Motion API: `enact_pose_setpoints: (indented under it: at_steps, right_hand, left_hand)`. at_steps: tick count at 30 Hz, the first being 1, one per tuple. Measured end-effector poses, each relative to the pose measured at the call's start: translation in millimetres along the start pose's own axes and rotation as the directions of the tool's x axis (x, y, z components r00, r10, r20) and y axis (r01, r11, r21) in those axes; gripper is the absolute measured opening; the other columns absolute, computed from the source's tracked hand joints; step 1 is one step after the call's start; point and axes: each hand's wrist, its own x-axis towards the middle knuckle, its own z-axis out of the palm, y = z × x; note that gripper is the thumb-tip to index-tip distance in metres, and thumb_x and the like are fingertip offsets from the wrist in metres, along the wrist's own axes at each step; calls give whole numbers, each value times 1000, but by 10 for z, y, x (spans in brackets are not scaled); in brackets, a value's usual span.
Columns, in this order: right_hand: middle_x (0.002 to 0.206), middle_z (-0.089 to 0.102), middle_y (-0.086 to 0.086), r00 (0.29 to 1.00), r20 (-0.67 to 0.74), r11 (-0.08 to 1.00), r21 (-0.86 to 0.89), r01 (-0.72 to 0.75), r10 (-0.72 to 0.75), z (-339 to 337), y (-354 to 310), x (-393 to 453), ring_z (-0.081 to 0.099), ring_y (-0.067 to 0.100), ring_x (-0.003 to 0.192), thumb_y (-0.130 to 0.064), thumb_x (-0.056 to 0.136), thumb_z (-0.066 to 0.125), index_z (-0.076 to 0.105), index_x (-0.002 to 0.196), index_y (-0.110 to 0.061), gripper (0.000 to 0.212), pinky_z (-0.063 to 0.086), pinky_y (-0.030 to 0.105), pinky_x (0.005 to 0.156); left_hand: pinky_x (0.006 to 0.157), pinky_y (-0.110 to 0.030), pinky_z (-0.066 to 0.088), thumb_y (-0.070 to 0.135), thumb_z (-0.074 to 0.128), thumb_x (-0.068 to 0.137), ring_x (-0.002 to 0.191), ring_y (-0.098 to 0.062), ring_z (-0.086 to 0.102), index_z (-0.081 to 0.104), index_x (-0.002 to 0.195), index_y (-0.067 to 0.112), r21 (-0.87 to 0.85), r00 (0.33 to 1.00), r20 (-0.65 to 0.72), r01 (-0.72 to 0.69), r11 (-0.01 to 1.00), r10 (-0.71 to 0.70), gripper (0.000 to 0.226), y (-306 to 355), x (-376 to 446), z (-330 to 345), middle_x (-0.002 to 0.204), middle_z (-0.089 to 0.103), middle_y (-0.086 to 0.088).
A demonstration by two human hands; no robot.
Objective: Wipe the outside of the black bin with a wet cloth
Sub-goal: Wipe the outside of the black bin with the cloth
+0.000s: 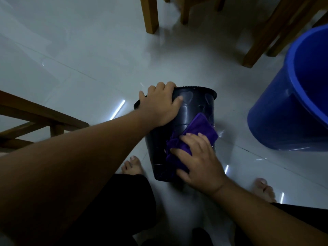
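The black bin (pixel 193 110) sits tilted on the pale tiled floor (pixel 79 55), between two bare feet, its rim pointing far. The left hand (pixel 159 105) grips the rim at its left edge, fingers curled over it. The right hand (pixel 198 160) lies flat with fingers spread, pressing a purple cloth (pixel 200 126) on the near right wall. A blue bucket (pixel 284 112) stands near on the right. Wooden chair legs (pixel 150 15) stand far behind; the floor on the far left is open.
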Motion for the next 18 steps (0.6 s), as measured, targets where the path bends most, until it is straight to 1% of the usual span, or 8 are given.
enact_pose_setpoints:
  at_steps: [1, 3, 7, 9, 11, 14, 16, 18]
  right_hand:
    - [132, 53, 17, 1000, 8, 1000, 3, 3, -3, -15, 10, 60, 43, 37, 127, -43, 70, 62, 64, 119, -20, 54, 21, 53, 117]
    - [132, 53, 18, 999, 13, 999, 15, -39, 38, -61, 36, 259, 42, 37, 128, -42, 71, 59, 66, 118, -19, 52, 21, 53, 117]
    - [137, 49, 19, 991, -7, 991, 14, -133, 134, -147, 16, 530, 38, 37, 131, -35, 73, 64, 64, 120, -18, 50, 17, 53, 119]
    - [138, 49, 18, 994, 9, 994, 6, -106, 106, -125, -46, 381, 39, 37, 132, -36, 71, 66, 64, 121, -19, 53, 16, 54, 119]
    - [138, 51, 17, 999, 50, 1000, 5, -19, 18, -73, -85, 136, 39, 35, 132, -41, 71, 64, 64, 122, -20, 55, 16, 55, 118]
    - [136, 54, 15, 991, 93, 996, 24, 91, -93, -67, 25, 29, 41, 33, 131, -43, 71, 63, 65, 121, -22, 55, 20, 54, 117]
    - [135, 55, 17, 998, 52, 998, 46, 42, -44, -129, 146, 212, 42, 35, 129, -40, 71, 63, 67, 119, -20, 52, 26, 55, 114]
    - [137, 51, 16, 995, -9, 993, 72, -96, 97, -199, 228, 430, 39, 35, 130, -37, 74, 63, 66, 120, -19, 49, 30, 56, 112]
  left_hand:
    - [101, -58, 32, 52, 43, 91, 118, -34, 45, 45, 124, 22, 3, 999, 11, 40, 999, -40, 45, 29, 25, -15, 128, 51, -9]
    - [97, -57, 37, 54, 48, 90, 116, -33, 45, 45, 120, 21, -37, 998, 44, 55, 998, -53, 45, -2, 83, -61, 126, 51, -9]
    - [93, -54, 42, 54, 49, 85, 105, -27, 48, 49, 114, 18, -172, 995, 102, -1, 985, 19, 46, -133, 168, -114, 115, 52, -7]
    - [93, -53, 42, 58, 45, 79, 103, -26, 47, 49, 112, 17, -193, 990, 126, -36, 981, 61, 52, -146, 147, -109, 110, 50, -6]
    - [95, -54, 40, 59, 42, 79, 107, -31, 46, 47, 114, 16, -171, 986, 147, -48, 984, 74, 56, -169, 136, -89, 115, 50, -10]
    - [97, -56, 38, 54, 45, 88, 111, -34, 44, 44, 118, 15, -120, 982, 174, -47, 992, 68, 49, -178, 139, -67, 118, 48, -13]
    - [97, -56, 38, 53, 46, 89, 111, -35, 43, 43, 118, 15, -111, 982, 172, -61, 992, 80, 47, -158, 138, -73, 115, 47, -11]
    - [96, -56, 38, 54, 44, 88, 109, -34, 44, 43, 118, 15, -124, 981, 174, -65, 990, 86, 49, -138, 135, -94, 108, 43, -6]
